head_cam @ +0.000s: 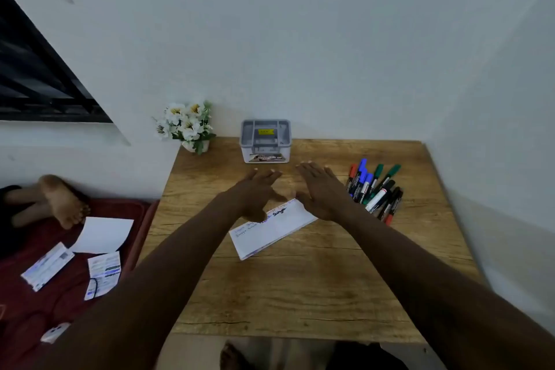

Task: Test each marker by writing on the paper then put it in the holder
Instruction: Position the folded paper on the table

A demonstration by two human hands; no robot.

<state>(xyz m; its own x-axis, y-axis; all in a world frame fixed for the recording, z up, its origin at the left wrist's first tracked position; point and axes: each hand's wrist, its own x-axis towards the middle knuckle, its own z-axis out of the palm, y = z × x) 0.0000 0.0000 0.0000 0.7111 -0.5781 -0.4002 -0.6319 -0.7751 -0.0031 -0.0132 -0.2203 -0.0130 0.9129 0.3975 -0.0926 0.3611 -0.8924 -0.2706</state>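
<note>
Forearms: both bare arms reached forward from the bottom edge over the wooden table [300, 294].
Left hand: the left hand [255, 192] was stretched out palm down, fingers spread and flat, holding nothing; it hovered over the far left end of the paper.
Right hand: the right hand [318, 189] was likewise flat and spread, palm down, empty, above the far right corner of the paper.
Paper: the folded white paper [273, 228] lay tilted on the table, mid-surface, with handwriting in several ink colours along its far edge; part of that edge was hidden under the hands.
Markers: the pile of markers [374, 189] lay loose on the table to the right of the right hand, near it but apart; blue, green, red and black caps showed, and one had a white barrel.
Holder: the grey holder [265, 141] stood upright at the table's far edge against the wall, beyond both hands, with a yellow label inside; no marker showed in its compartments.
Flowers: a small pot of white flowers [187, 126] stood at the far left corner, left of the holder.
Red mat: the red mat [45, 309] lay left of the table with loose white papers on it; a person's bare foot [64, 201] rested at its far end.
</note>
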